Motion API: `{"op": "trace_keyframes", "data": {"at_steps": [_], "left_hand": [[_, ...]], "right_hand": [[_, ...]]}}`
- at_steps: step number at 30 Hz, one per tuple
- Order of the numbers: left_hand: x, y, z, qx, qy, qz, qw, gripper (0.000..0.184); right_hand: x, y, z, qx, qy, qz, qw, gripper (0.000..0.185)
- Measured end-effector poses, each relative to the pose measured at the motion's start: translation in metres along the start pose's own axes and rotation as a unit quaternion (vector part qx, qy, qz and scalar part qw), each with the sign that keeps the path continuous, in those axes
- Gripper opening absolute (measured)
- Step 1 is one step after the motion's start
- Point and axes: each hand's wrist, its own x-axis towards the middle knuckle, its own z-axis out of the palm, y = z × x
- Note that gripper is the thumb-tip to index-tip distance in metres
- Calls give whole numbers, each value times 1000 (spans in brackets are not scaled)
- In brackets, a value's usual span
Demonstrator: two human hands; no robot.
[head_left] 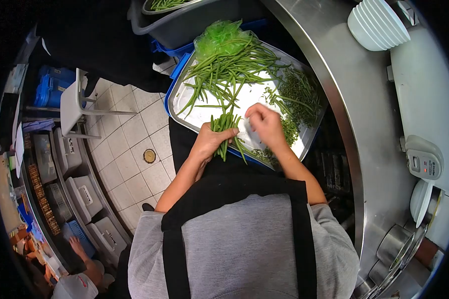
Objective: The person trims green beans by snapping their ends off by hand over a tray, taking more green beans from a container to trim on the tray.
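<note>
My left hand [207, 143] is wrapped round a bunch of green beans [225, 122], held over the near edge of a shallow tray [197, 113]. Just to its right, above the tray, my right hand [266, 124] has its fingers curled together. Its fingertips are blurred, and whatever they may hold is hidden. Loose green beans [229, 67] are heaped at the far side of the tray, against a crumpled green plastic bag [222, 40]. A pile of trimmed bean ends [300, 94] covers the tray's right side.
A steel counter [329, 55] curves along the right, with stacked white bowls [376, 25] and metal pots [394, 246]. Beyond the tray stands a grey bin [179, 30]. On the left are a white stool [74, 102] and shelved containers [85, 197]; another person's hand [77, 245] reaches there.
</note>
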Motion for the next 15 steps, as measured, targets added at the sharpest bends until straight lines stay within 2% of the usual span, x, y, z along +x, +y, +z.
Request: {"op": "trace_keyframes", "data": {"at_steps": [1, 2, 4, 6, 7, 10, 15], "left_hand": [[0, -2, -1, -24, 8, 5, 1000, 10], [2, -4, -2, -48, 16, 11, 999, 10], [4, -3, -4, -82, 35, 20, 996, 11], [5, -2, -8, -104, 62, 24, 992, 11], [5, -2, -9, -115, 66, 32, 991, 10], [2, 5, -6, -144, 95, 45, 984, 10], [3, 1, -4, -193, 66, 53, 978, 17]], "right_hand": [[6, 5, -4, 161, 13, 29, 986, 17], [10, 7, -8, 189, 11, 38, 981, 21], [6, 7, -13, 117, -72, 90, 986, 23], [-10, -1, -10, -20, -162, 62, 985, 27], [-17, -7, -7, -125, -166, 21, 978, 27], [-24, -11, -9, -203, -179, -9, 963, 25], [-29, -15, -6, -220, -144, -30, 964, 27]]}}
